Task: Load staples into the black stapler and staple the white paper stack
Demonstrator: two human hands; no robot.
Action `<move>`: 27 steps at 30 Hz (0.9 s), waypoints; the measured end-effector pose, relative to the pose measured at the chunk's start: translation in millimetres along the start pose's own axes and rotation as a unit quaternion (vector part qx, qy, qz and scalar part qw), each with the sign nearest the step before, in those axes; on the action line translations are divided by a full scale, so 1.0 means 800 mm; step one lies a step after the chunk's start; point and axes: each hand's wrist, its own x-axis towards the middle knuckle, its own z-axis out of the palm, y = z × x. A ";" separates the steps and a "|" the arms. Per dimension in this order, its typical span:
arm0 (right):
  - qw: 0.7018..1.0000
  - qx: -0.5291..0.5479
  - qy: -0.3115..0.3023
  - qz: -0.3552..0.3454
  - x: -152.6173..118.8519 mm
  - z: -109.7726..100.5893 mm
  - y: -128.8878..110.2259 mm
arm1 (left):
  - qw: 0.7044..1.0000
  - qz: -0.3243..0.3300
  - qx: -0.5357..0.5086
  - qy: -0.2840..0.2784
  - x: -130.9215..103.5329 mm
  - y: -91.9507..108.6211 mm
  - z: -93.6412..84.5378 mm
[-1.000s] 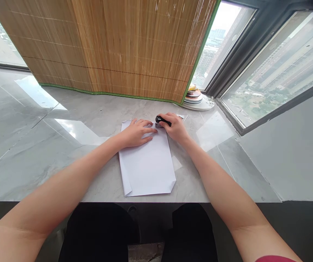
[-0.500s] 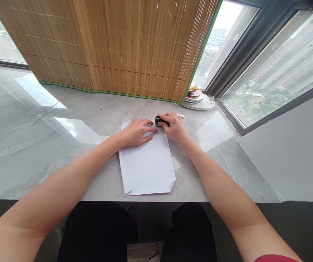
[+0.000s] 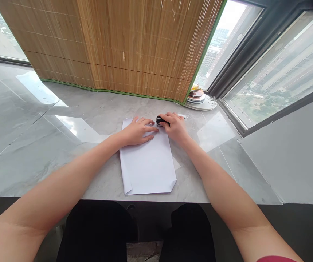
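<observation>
White paper [image 3: 148, 165] lies on the grey marbled counter, with a fold along its left side and folded lower corners. My left hand [image 3: 141, 131] rests flat on the upper part of the paper, fingers spread and pointing right. At the paper's upper right edge, my right hand [image 3: 176, 126] grips a small black stapler [image 3: 160, 120]. Its front end points left, close to my left fingertips. The rest of the stapler is hidden under my right fingers. A small pale item [image 3: 184, 116] lies just behind my right hand; I cannot make out what it is.
A bamboo blind [image 3: 123, 47] with green edging hangs down to the back of the counter [image 3: 96, 182]. Stacked plates [image 3: 200, 100] stand in the back right corner by the window frame [image 3: 235, 54]. A low white wall [image 3: 290, 153] borders the right side.
The whole view has shifted very slightly. Both hands, the stapler and the paper keep the same places relative to each other.
</observation>
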 end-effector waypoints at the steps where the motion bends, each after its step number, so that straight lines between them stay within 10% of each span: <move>1: 1.000 -0.010 -0.004 0.003 0.000 -0.001 -0.002 | 1.000 -0.001 -0.003 0.001 0.000 0.000 0.000; 13: 0.992 -0.117 -0.041 -0.014 -0.001 0.005 -0.023 | 1.000 -0.015 0.003 -0.026 -0.001 -0.006 -0.002; 20: 0.997 0.051 -0.027 -0.045 -0.005 -0.013 0.033 | 0.999 -0.019 -0.003 -0.035 0.000 -0.001 -0.008; 27: 0.992 0.067 0.075 0.075 0.000 -0.005 0.071 | 0.998 -0.030 -0.015 -0.053 0.001 -0.002 -0.010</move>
